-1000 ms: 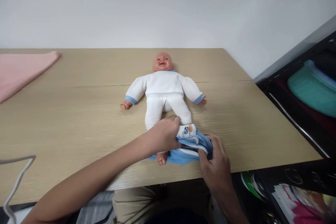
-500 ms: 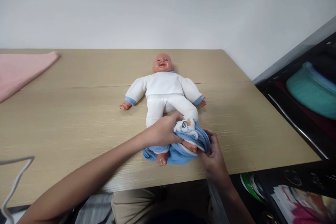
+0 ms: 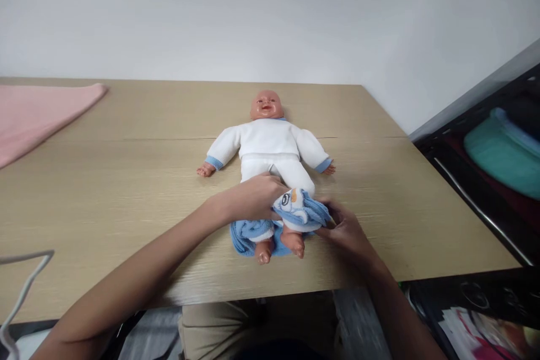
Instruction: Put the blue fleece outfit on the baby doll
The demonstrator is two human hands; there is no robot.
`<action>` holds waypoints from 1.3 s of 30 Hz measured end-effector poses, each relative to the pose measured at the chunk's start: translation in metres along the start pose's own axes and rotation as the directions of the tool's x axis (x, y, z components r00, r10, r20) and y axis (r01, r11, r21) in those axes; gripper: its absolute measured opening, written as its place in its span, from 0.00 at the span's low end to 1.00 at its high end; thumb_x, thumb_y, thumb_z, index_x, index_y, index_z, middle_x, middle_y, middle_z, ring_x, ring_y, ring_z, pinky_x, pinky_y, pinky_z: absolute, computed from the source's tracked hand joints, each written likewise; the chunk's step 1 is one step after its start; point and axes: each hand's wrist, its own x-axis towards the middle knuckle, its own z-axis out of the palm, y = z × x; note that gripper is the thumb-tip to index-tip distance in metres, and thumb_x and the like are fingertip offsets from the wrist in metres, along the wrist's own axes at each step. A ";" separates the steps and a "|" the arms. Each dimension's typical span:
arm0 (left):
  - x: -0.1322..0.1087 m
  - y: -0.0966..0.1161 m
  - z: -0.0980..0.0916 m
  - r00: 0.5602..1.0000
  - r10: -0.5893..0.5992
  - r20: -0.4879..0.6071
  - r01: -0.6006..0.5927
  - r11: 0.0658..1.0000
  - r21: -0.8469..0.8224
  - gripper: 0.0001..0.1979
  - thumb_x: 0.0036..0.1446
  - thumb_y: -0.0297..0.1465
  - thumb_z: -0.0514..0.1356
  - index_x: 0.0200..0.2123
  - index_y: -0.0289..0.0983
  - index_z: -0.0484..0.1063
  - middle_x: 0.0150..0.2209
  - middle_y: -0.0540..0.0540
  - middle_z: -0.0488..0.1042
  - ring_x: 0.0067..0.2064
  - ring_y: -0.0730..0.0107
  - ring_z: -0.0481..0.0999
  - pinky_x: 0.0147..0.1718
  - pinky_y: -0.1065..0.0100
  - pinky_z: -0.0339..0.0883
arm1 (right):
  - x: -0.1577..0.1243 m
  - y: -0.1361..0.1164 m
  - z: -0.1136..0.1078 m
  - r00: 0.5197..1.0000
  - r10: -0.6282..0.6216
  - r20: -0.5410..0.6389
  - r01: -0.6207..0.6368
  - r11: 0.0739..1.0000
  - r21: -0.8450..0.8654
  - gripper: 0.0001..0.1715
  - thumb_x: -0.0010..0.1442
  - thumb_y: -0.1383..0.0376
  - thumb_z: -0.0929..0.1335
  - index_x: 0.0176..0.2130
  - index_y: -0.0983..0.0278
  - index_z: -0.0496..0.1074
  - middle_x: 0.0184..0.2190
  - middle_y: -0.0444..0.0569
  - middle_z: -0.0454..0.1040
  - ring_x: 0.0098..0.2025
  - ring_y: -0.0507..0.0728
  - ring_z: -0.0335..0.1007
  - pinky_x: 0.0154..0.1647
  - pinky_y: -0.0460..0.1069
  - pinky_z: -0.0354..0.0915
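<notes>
On its back on the table lies a baby doll [image 3: 270, 140] in a white suit with blue cuffs, head toward the wall. Blue towelling trousers [image 3: 306, 211] with an embroidered animal face are bunched around its lower legs, and both feet stick out of them. My left hand [image 3: 257, 197] is closed at the inner side of the bunched cloth, by the doll's leg; its fingertips are partly hidden. From the outer side, my right hand [image 3: 343, 230] pinches the edge of the same trousers.
A pink cloth [image 3: 37, 115] lies at the left of the wooden table [image 3: 147, 180]. A white cable [image 3: 31, 281] bends over the near left edge. At the right stands a dark rack with a teal item [image 3: 502, 149], with papers [image 3: 468, 326] below.
The trousers' cloth on the doll's leg at the right has moved up, baring more of that foot. My right hand has shifted slightly up with the cloth.
</notes>
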 end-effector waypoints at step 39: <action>-0.068 0.012 0.019 0.807 -0.464 -0.367 0.307 0.859 -0.410 0.22 0.69 0.50 0.69 0.55 0.42 0.74 0.50 0.43 0.78 0.51 0.53 0.75 0.50 0.56 0.69 | 0.113 -0.010 -0.014 0.975 -0.100 0.200 0.058 0.977 0.206 0.09 0.61 0.56 0.70 0.39 0.58 0.72 0.32 0.43 0.67 0.36 0.58 0.60 0.41 0.53 0.59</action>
